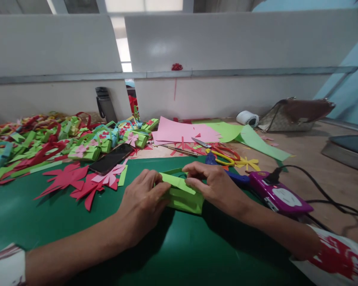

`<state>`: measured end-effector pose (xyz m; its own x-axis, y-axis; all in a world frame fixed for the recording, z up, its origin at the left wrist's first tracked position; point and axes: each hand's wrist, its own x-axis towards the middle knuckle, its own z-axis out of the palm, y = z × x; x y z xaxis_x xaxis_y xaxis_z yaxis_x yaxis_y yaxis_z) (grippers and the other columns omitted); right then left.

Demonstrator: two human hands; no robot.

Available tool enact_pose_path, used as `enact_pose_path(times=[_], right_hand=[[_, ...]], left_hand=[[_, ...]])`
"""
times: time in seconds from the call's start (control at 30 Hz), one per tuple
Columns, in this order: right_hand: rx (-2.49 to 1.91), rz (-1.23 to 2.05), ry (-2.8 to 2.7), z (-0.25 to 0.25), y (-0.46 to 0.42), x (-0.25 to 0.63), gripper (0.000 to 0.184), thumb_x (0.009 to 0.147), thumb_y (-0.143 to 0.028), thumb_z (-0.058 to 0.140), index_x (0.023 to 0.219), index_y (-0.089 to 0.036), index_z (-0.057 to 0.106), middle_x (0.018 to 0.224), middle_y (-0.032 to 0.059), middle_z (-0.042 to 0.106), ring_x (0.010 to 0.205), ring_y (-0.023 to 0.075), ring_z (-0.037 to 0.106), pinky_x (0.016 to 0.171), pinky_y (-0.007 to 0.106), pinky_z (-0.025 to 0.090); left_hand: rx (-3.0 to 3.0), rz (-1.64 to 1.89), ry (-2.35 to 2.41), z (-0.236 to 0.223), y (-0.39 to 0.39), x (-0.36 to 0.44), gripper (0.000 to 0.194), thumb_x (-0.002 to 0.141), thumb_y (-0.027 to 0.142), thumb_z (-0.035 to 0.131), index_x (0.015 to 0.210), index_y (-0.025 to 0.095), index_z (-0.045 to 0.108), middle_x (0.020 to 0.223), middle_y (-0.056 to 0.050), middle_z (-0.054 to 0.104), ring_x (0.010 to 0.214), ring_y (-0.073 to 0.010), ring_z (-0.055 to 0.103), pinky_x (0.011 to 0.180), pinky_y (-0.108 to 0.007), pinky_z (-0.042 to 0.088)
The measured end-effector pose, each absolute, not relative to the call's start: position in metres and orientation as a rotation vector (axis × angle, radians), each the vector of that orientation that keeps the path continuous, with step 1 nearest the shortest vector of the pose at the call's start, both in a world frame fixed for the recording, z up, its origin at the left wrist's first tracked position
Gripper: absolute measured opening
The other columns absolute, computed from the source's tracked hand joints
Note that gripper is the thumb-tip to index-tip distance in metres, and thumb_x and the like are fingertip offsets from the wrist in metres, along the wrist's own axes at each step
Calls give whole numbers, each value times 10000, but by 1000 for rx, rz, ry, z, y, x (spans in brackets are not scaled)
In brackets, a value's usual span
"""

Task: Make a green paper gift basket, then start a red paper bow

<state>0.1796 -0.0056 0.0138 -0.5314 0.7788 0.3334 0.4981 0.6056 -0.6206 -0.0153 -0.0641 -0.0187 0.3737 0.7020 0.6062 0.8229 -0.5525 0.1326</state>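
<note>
Head view: my left hand [143, 204] pinches the left end of a green paper box [185, 202], thumb and fingers clamped on its flap; my right hand [207, 180] clasps its upper right edge between thumb and fingertips.
Box: it is over the middle of a shiny green mat [185, 254]; I can't tell whether it touches.
Mat: red paper flowers [67, 178] and a dark phone [111, 159] lie left.
Brown tabletop [325, 155]: a purple device [280, 194] sits near my right forearm.
Room: pale panels [226, 43] stand behind a bottle [106, 105].
Hidden: my left fingers cover the box's left end; the frame cuts off both sleeves [337, 254].
Forearms: they angle inward from the lower corners, knuckles up.
</note>
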Motion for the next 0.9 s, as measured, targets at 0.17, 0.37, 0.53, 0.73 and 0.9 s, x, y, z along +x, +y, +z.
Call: enact_pose_path(times=[0.17,0.37,0.53,0.73,0.9], right_hand=[[-980,621,-2240,14,-6,179,127,796,-162,551,911,-164,607,787,10,675,707,133,605,652,247,446],[-933,643,-2245,15,-7,180,136,797,-161,555,925,-177,599,777,-4,661,706,127,598,657,243,441],[-921,637,-2252,16,-6,179,173,772,-121,574,937,-172,589,698,-35,616,653,108,570,646,230,427],[-868,624,-2272,13,-6,180,192,770,-96,568,949,-164,586,702,-27,610,652,109,566,648,236,430],[-850,594,-2289,10,-5,179,223,755,-70,558,958,-159,583,713,-20,603,658,111,558,647,244,435]], left_hand=[[-2454,-882,-1418,-17,-64,-14,93,821,155,526,899,180,569,860,-46,503,792,-186,434,652,-321,401],[-2468,-867,-1407,-17,-63,-13,79,824,113,499,820,166,557,856,-42,495,783,-174,427,651,-306,393],[-2462,-881,-1305,-18,-62,-14,120,845,115,477,789,160,573,825,-41,497,743,-160,417,628,-291,375],[-2501,-907,-1265,-18,-63,-11,160,858,122,458,792,160,599,807,-46,495,723,-157,404,619,-289,364],[-2522,-890,-1329,-20,-63,-4,157,856,139,462,773,158,594,808,-47,496,735,-163,402,634,-304,347]])
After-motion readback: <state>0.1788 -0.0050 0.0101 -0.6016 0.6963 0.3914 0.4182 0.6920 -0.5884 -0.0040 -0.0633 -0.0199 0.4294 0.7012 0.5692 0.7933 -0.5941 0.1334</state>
